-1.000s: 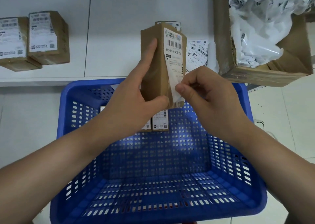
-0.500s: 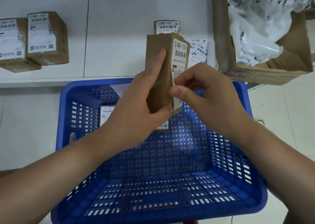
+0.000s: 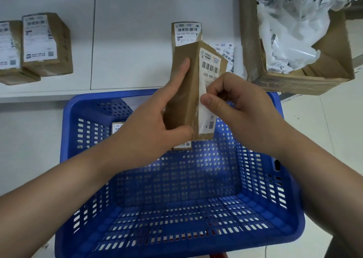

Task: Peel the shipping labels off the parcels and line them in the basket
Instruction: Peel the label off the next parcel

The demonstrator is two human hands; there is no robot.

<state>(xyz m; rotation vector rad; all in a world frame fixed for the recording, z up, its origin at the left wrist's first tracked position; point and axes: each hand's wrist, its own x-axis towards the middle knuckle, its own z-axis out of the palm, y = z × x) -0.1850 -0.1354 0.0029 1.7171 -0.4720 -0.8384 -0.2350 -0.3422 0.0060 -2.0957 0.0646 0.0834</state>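
My left hand (image 3: 151, 128) grips a brown cardboard parcel (image 3: 184, 104) upright above the far end of the blue plastic basket (image 3: 275, 218). A white shipping label (image 3: 209, 67) runs down the parcel's right face. My right hand (image 3: 237, 108) pinches the label's loosened left edge between thumb and forefinger, about halfway down. Two labelled parcels (image 3: 116, 128) lie at the basket's far end, mostly hidden behind my left hand.
On the white table (image 3: 127, 41), another labelled parcel (image 3: 186, 33) stands behind the held one. Two more parcels (image 3: 46, 43) sit at the far left. Loose labels (image 3: 227, 55) lie beside a large carton (image 3: 294, 80) stuffed with crumpled backing paper at the right.
The parcel has dipped and come back up slightly. My right thumb has slid along the label's left edge, and that edge now stands lifted away from the cardboard.
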